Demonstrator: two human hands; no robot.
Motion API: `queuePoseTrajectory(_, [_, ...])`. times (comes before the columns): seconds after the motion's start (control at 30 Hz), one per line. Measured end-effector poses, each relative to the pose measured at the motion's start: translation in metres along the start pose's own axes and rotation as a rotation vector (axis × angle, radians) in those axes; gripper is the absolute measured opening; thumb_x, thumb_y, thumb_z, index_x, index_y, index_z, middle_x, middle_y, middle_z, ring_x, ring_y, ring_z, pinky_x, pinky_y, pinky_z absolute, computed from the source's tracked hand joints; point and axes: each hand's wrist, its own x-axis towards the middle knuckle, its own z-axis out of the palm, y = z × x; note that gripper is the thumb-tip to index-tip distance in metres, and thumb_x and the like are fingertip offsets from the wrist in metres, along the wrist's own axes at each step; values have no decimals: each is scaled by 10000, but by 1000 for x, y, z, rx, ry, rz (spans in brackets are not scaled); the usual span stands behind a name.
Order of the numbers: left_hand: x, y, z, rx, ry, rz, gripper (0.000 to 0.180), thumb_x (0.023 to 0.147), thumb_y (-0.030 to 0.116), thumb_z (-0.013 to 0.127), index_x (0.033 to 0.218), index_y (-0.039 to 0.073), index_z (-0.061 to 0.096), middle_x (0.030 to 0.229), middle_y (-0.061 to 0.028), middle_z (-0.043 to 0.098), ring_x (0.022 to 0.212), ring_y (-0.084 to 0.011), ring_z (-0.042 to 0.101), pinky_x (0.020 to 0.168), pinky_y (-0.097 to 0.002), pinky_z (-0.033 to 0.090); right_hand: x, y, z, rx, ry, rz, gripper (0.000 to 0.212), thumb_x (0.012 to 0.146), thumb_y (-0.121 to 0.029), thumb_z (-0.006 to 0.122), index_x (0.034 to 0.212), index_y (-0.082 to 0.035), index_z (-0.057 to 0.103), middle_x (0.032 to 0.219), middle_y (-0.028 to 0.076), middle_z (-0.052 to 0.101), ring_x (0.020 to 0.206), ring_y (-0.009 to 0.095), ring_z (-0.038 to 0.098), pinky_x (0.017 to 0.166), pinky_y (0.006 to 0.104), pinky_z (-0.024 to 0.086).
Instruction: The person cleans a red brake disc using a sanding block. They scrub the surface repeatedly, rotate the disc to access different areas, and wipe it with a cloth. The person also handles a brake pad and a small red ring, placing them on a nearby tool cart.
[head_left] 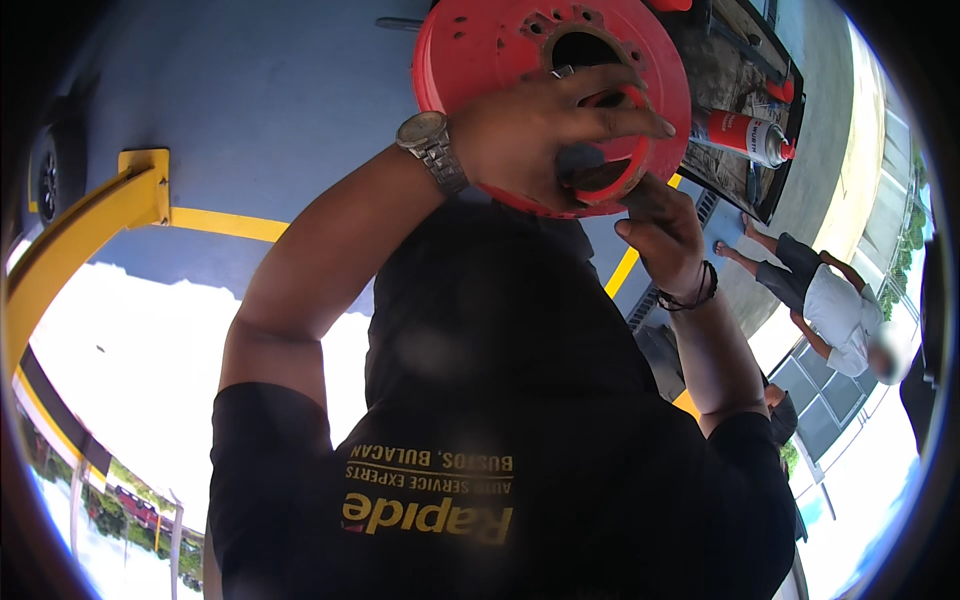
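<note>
A large round red metal part (462, 62), which looks like a brake drum, stands before me with a centre hole and several bolt holes around it. My left hand (540, 125), a metal watch on its wrist, reaches across the drum's face with its fingers curled round a red ring-like band (638, 160), brownish on its inner side. From below, my right hand (665, 230) closes on the lower edge of that band, a dark bracelet at its wrist. Part of the band is hidden behind the fingers, so I cannot tell whether it touches the drum.
Right of the drum, a red and white spray can (745, 137) with a red nozzle lies on a dark, dirty tray (765, 205) among tools. A yellow bent metal post (95, 235) rises at left. Another person (825, 290) stands at far right. Yellow lines (230, 222) cross the blue floor.
</note>
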Motion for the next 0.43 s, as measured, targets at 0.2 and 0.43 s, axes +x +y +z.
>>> queuePoseTrajectory(0.2, [2, -1, 3, 56, 9, 39, 1007, 537, 211, 969, 1437, 257, 517, 1433, -148, 462, 1229, -362, 590, 910, -480, 611, -1, 19, 5, -580, 13, -272, 510, 739, 32, 559, 1239, 25, 657, 1254, 197, 651, 1177, 344, 643, 1007, 397, 481])
queuePoseTrajectory(0.43, [2, -1, 0, -62, 9, -2, 1007, 576, 221, 942, 1458, 346, 472, 1492, -120, 431, 1184, -398, 627, 938, -501, 577, -7, -9, -23, 872, -178, 43, 801, 760, -78, 588, 1490, 128, 333, 1433, 247, 543, 1375, 335, 499, 1209, 463, 275])
